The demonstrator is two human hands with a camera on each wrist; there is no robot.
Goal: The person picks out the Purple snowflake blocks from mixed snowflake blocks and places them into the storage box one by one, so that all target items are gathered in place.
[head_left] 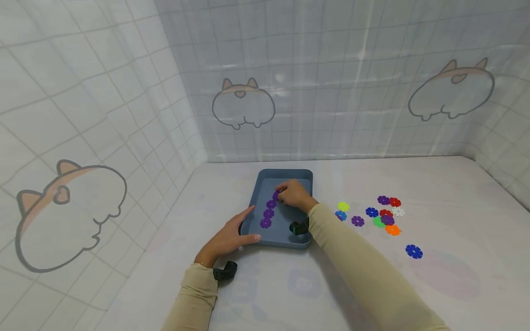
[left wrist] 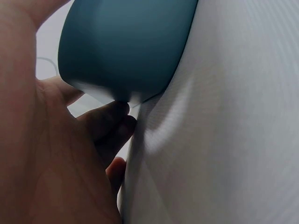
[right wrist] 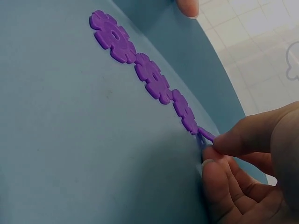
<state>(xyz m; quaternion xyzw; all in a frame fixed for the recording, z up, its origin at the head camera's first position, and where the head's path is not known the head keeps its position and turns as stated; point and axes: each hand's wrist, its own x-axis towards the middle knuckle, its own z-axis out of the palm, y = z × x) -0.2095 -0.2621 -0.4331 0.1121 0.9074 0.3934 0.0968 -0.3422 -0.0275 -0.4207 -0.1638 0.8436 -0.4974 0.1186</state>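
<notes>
A blue-grey tray lies on the white table, with a row of purple snowflake discs inside along its left side. Three of these discs lie flat, edge to edge. Between thumb and fingers, my right hand pinches another purple disc at the row's far end. That disc stands tilted, mostly covered by the fingers, its edge at the neighbouring disc. My left hand rests spread at the tray's near left corner. Its thumb lies by the near rim, and the other fingers touch the outside low down.
Right of the tray, loose discs of several colours lie scattered: a yellow disc, a purple disc, an orange disc, a white disc, and a blue disc nearer the front. White tile-patterned sheeting stands behind and at the sides.
</notes>
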